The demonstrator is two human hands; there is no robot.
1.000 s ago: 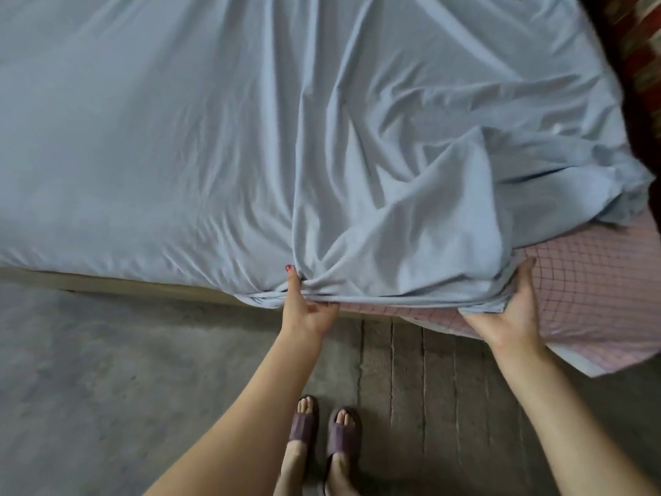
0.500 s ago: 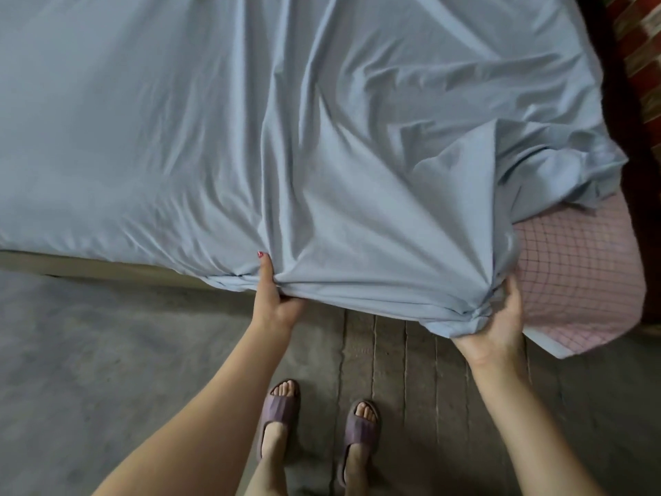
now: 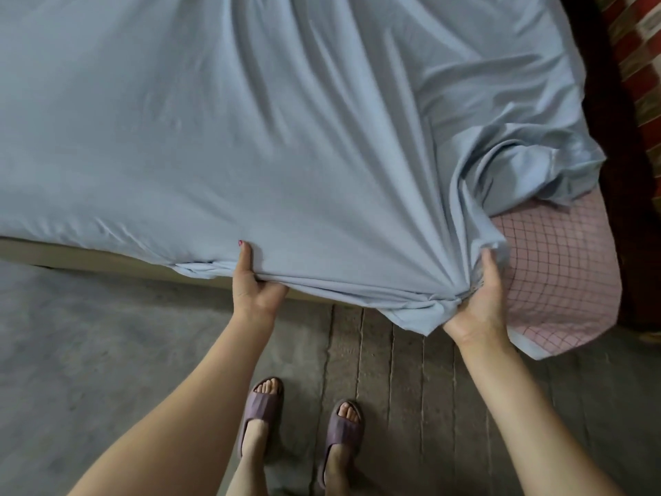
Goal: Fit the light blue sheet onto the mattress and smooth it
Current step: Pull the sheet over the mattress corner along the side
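The light blue sheet [image 3: 250, 137] covers most of the mattress, lying fairly flat on the left and bunched in folds toward the right. The near right corner of the mattress [image 3: 558, 273] is bare, showing a pink checked cover. My left hand [image 3: 255, 281] grips the sheet's near edge, thumb on top. My right hand [image 3: 479, 302] holds a gathered bunch of the sheet's hem right beside the bare corner. A loose heap of sheet [image 3: 536, 162] lies above that corner.
I stand at the bed's long side in purple slippers [image 3: 263, 409] on a grey floor with a ribbed mat [image 3: 429, 370]. A dark wooden bed frame [image 3: 615, 173] and a red patterned cloth [image 3: 640, 48] run along the right.
Both hands have pulled the sheet's edge toward me and rightward. The fabric between them is drawn tighter, and the sheet covers more of the pink corner than a second ago.
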